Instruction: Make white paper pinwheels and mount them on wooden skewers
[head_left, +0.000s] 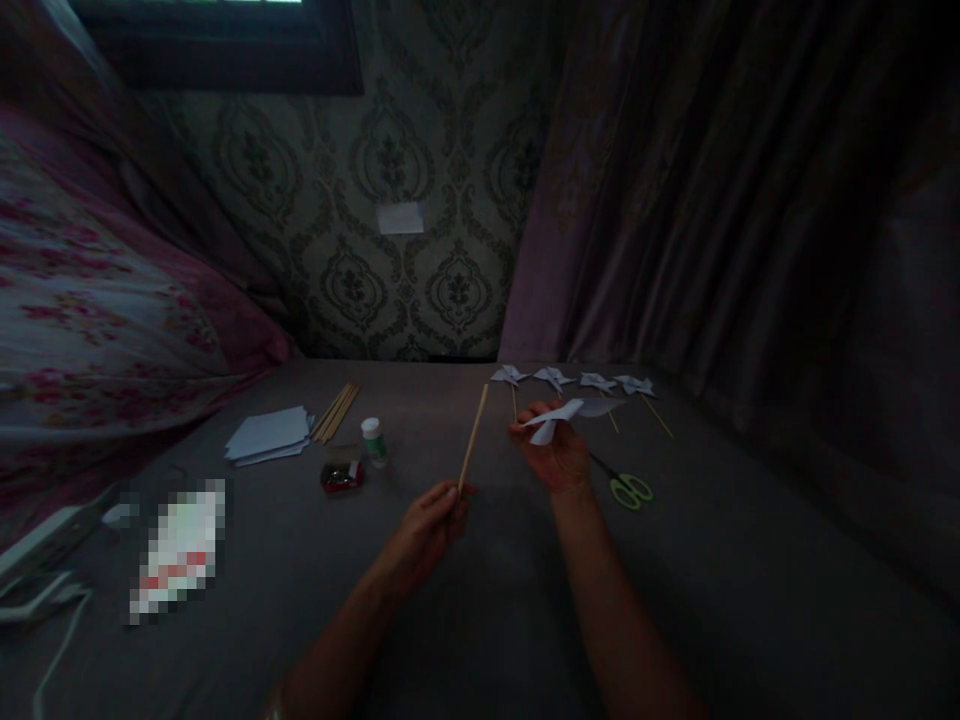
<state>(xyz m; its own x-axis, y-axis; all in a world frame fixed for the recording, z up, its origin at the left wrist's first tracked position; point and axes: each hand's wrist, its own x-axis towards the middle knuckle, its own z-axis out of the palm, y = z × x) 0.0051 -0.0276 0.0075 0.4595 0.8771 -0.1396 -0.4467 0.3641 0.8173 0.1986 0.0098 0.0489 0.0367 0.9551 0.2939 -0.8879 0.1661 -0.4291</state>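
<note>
Pinched in my left hand [431,530] is a thin wooden stick [474,435], held by its lower end and tilted slightly right. My right hand [553,455] grips a folded white paper pinwheel [559,415] by its edge, to the right of the stick; stick and paper are apart. Behind my right hand several finished paper pinwheels on sticks [553,378] lie in a row. Scissors with green handles [630,490] rest just right of my right wrist, their blades partly hidden by it.
Left of my hands are a small box of metal pins [342,474], a white-capped glue bottle [374,443], a bundle of sticks [336,412] and a stack of white paper [268,436]. A power strip with a cable [45,550] and a blurred-out item [180,550] lie far left.
</note>
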